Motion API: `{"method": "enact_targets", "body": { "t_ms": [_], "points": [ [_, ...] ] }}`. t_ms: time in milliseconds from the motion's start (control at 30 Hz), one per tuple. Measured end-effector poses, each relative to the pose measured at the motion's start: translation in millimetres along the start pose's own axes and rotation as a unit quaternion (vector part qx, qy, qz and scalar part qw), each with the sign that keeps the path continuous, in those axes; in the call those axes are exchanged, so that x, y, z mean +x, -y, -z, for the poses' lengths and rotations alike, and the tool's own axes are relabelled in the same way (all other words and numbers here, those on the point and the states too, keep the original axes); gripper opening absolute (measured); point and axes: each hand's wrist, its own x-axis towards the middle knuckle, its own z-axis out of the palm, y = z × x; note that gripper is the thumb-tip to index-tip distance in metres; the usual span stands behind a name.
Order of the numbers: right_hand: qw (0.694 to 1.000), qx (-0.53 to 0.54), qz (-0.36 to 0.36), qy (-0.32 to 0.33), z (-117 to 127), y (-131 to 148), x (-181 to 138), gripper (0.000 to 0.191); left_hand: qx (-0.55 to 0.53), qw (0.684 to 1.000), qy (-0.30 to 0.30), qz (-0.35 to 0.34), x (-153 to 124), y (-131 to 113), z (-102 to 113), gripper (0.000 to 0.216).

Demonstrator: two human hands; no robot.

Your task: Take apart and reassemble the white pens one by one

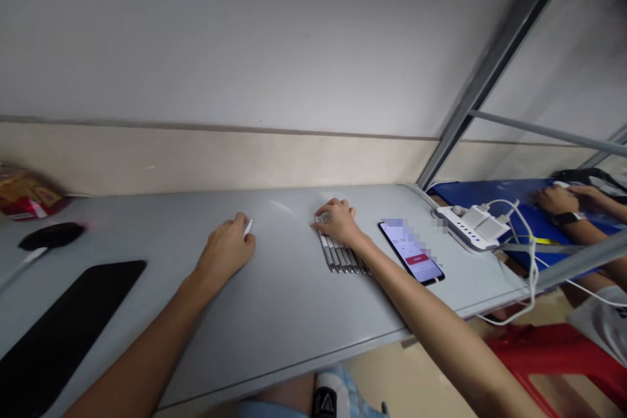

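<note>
My left hand [224,245] is closed over the grey desk, left of the middle. A slim white end [248,228] pokes out past its fingers. It looks like a pen, but most of it is hidden in the hand. Further right, several white pens with grey tips [337,255] lie side by side in a row, tips toward me. My right hand [337,221] bends over the upper ends of this row, its thumb and fingers curled round the leftmost pen's top. The hand and forearm cover part of the row.
Right of the pens lies a lit phone [414,255], then a white power strip [467,228] with plugs and cables. A black mat [73,333], a dark oval object [51,235] and a red packet [27,192] are at left. Another person's hands [558,199] are beyond the metal frame [490,72].
</note>
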Motion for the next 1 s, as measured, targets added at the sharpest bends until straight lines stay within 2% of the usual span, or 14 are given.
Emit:
{"method": "enact_targets", "body": {
  "t_ms": [200,333,400,467,533,633,700,800,900,1000],
  "points": [
    [0.999,0.036,0.001,-0.031,2.1,-0.6,-2.7,0.024,-0.036,0.999,-0.02,-0.025,0.8,3.0,-3.6,0.026],
    [0.992,0.095,0.022,-0.075,10.0,8.8,-14.8,0.02,-0.122,0.985,-0.046,-0.109,0.3,-1.5,-6.3,0.027],
    [0.982,0.145,0.071,-0.093,13.5,15.8,-24.3,0.021,-0.186,0.967,-0.055,-0.168,-3.1,-9.9,-5.2,0.029],
    [0.967,0.203,0.136,-0.072,15.3,22.7,-33.9,0.028,-0.247,0.943,-0.052,-0.219,-8.7,-20.8,-3.9,0.03],
    [0.955,0.241,0.174,-0.02,15.5,28.3,-41.7,0.035,-0.279,0.925,-0.021,-0.258,-15.2,-31.5,-4.1,0.03],
    [0.948,0.236,0.203,0.06,13.8,32.2,-46.8,0.024,-0.309,0.913,0.003,-0.265,-22.6,-41.8,-8.2,0.031],
    [0.951,0.227,0.199,0.07,12.3,31.4,-45.8,0.023,-0.326,0.914,0.013,-0.241,-24.1,-42.9,-11.7,0.032],
    [0.958,0.235,0.158,0.038,12.2,25.5,-40.7,0.024,-0.31,0.927,0.01,-0.211,-21.3,-38.0,-13.9,0.035],
    [0.957,0.272,0.095,0.003,16.3,15.7,-35.2,0.026,-0.254,0.942,-0.004,-0.22,-16.5,-31.3,-12.3,0.027],
    [0.94,0.334,0.058,0.03,20.8,5.5,-32.5,0.033,-0.225,0.944,-0.029,-0.241,-13.8,-29.1,-10.6,0.025]
  ]
}}
